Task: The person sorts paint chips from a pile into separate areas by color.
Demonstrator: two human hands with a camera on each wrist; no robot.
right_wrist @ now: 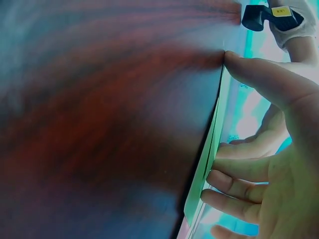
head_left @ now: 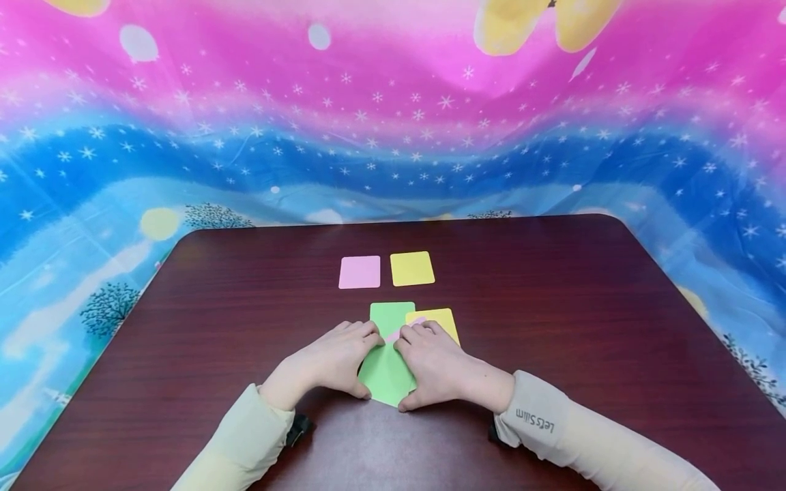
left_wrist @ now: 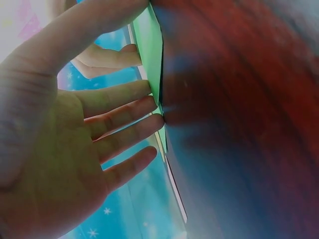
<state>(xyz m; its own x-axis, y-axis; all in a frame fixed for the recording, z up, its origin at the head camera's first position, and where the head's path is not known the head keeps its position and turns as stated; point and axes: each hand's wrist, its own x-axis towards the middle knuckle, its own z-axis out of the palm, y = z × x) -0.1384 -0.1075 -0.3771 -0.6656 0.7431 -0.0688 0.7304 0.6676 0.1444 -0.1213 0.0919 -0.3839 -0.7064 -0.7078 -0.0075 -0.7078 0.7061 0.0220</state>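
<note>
My left hand (head_left: 340,356) rests on the left side of a green square card (head_left: 387,378), thumb at its near left corner, fingertips farther up. At that card's right side is my right hand (head_left: 434,361), its thumb by the near right corner. Both wrist views show fairly straight fingers touching the green card (left_wrist: 152,55). Beyond it lies another green card (head_left: 393,312), with a thin pink strip (head_left: 391,337) showing between the two. A yellow card (head_left: 439,319) pokes out past the right fingers, which cover its lower part.
Farther up the dark red wooden table (head_left: 245,293) lie a pink card (head_left: 359,272) and a yellow card (head_left: 412,269), side by side. Behind the table hangs a pink and blue patterned cloth (head_left: 393,136). Dark straps circle both wrists.
</note>
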